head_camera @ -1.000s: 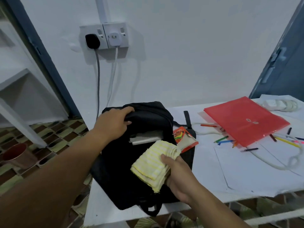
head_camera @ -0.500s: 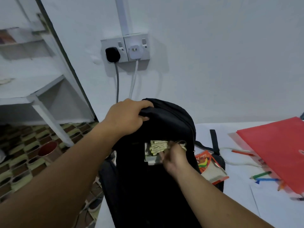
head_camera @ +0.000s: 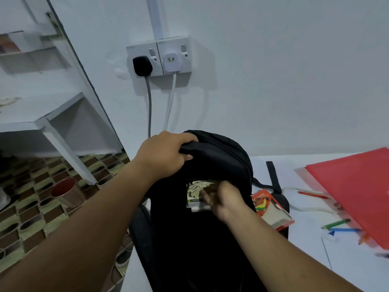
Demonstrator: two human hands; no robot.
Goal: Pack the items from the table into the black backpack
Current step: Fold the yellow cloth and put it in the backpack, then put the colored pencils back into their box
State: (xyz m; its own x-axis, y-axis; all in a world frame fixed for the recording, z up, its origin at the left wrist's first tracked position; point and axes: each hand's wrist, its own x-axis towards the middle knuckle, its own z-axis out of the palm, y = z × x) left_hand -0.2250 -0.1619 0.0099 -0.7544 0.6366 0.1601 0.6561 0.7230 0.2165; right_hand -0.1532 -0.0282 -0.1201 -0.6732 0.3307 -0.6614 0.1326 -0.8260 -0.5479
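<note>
while the black backpack [head_camera: 210, 239] is gripped at its top by the left hand [head_camera: 166, 157], a yellow cloth [head_camera: 199, 186] is apparently pinched inside its opening by the blurred right hand [head_camera: 227, 202].

We see the left hand [head_camera: 162, 157] gripping the backpack [head_camera: 212, 207] top while the blurred right hand [head_camera: 226, 202] reaches inside, perhaps touching the yellow cloth [head_camera: 197, 186].

Matt black cloth backpack [head_camera: 221, 161]

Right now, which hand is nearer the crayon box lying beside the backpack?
Right. The right hand is at the backpack opening, just beside the crayon box; the left hand grips the bag's top, farther away.
</note>
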